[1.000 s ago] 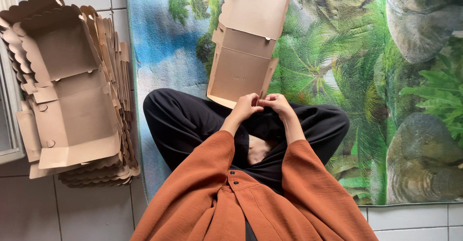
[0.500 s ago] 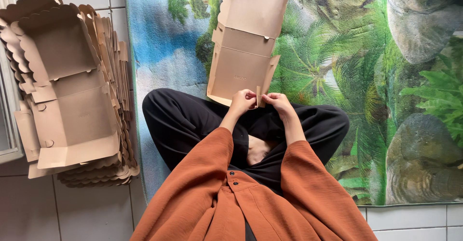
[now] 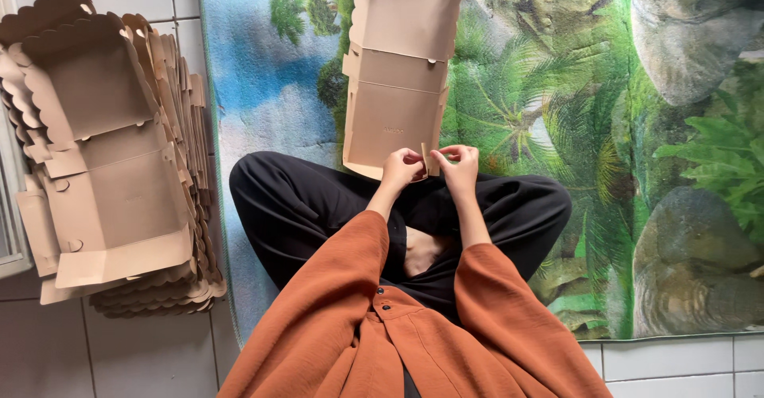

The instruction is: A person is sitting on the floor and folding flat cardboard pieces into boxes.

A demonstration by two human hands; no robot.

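We sat cross-legged on the mat [image 3: 263, 72], the flat cardboard box blank [image 3: 398, 87] lying just past our knees. Our left hand [image 3: 400, 169] and right hand [image 3: 459, 164] each pinched its near corner flap [image 3: 424, 159]; creasing squarely along the scored line seemed best

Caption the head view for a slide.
Both hands, left hand and right hand, pinch a flat cardboard box over a jungle-print mat.
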